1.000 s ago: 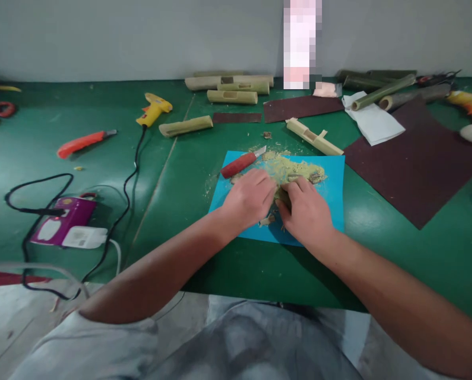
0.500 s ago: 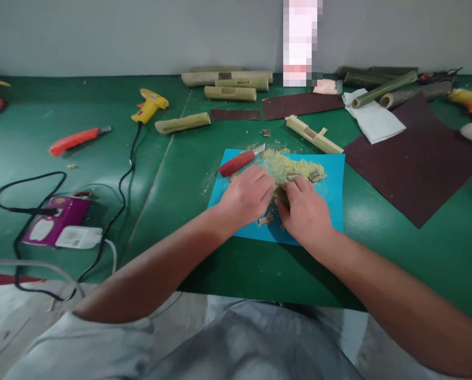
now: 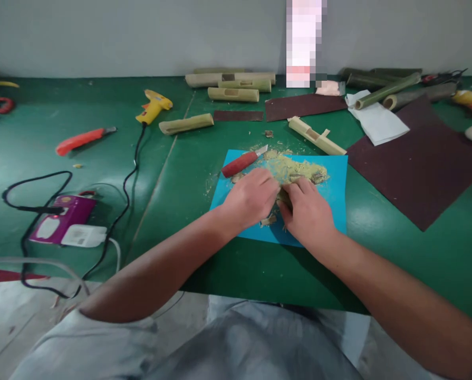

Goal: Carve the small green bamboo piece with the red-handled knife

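Note:
Over a blue sheet (image 3: 337, 211), my left hand (image 3: 251, 196) is closed, its fingertips meeting the end of a small greenish-brown piece (image 3: 284, 196), probably bamboo. What sits inside the left fingers is hidden. My right hand (image 3: 310, 208) is closed round that same piece, thumb below and fingers on top. Just beyond the hands lie pale yellow-green shavings (image 3: 293, 168) and a craft knife (image 3: 240, 163) with a red handle, blade pointing away to the right. A short bamboo scrap (image 3: 268, 220) rests on the sheet between my wrists.
Left are a yellow glue gun (image 3: 153, 107), an orange-red utility knife (image 3: 81, 141) and a purple power strip (image 3: 70, 215) with cables. Cut bamboo tubes (image 3: 233, 95) line the back, one notched tube (image 3: 315, 136) nearer. Dark brown sheets (image 3: 421, 174) and white paper (image 3: 378, 124) lie right.
The whole view has shifted slightly, so things appear a little further right. Both hands keep nearly the same pose around the small piece.

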`<state>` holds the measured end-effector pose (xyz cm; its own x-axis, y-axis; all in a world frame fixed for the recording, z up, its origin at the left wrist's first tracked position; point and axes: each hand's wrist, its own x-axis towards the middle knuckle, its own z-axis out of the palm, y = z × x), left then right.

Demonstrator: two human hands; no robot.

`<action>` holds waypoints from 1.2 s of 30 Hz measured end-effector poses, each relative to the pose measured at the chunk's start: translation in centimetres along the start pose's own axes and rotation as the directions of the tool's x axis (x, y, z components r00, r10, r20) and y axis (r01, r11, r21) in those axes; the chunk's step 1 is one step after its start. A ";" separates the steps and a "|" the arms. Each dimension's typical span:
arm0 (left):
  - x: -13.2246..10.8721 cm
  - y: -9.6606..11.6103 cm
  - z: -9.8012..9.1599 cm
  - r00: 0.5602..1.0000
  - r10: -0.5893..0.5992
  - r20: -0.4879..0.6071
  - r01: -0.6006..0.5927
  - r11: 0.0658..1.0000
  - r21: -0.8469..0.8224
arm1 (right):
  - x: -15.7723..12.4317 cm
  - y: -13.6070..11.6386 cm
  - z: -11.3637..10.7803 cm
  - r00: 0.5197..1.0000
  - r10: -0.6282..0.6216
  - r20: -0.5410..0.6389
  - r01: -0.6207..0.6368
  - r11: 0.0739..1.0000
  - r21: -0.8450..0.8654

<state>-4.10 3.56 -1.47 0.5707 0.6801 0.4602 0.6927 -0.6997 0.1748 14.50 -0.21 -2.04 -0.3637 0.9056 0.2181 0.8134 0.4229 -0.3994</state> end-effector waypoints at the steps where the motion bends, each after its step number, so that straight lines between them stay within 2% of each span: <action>1: 0.0 0.1 0.0 1.000 0.002 -0.002 -0.002 1.000 0.001 | 0.0 0.0 0.0 1.000 0.002 -0.001 -0.002 1.000 0.003; 8: 0.0 0.6 -0.1 1.000 -0.004 -0.005 0.004 1.000 0.005 | 0.1 0.3 0.2 1.000 -0.013 -0.028 0.014 0.999 0.043; 11: 0.0 0.3 0.0 0.999 -0.043 -0.030 0.042 0.999 -0.034 | 0.1 0.4 0.3 0.999 0.009 -0.042 -0.006 0.997 0.072; 14: 0.0 0.1 0.1 0.999 -0.035 -0.005 0.035 0.998 -0.047 | 0.1 0.4 0.2 0.999 0.037 -0.026 -0.035 0.995 0.092; 19: 0.0 0.1 0.1 0.998 -0.024 -0.049 0.023 1.000 -0.020 | 0.2 0.4 0.1 0.993 0.114 -0.029 -0.109 0.985 0.138; 22: 0.1 0.2 0.3 1.000 0.012 -0.028 -0.012 1.000 0.003 | 0.2 0.5 0.2 0.993 0.113 -0.028 -0.107 0.981 0.165; 26: 0.2 0.2 0.2 0.999 -0.018 -0.046 0.017 1.000 -0.021 | 0.2 0.5 0.2 0.988 0.152 -0.034 -0.143 0.972 0.189; 30: 0.2 0.3 0.0 1.000 -0.001 -0.008 0.001 1.000 -0.005 | 0.3 0.6 0.2 0.990 0.137 -0.026 -0.128 0.969 0.211; 36: 0.1 0.3 0.1 0.999 -0.009 -0.036 0.008 0.999 -0.035 | 0.2 0.6 0.4 0.987 0.154 -0.043 -0.139 0.960 0.244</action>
<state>-3.80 3.45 -1.41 0.5485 0.6780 0.4893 0.6811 -0.7017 0.2089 14.75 0.27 -2.57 -0.2143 0.9576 0.1924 0.7206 0.2880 -0.6307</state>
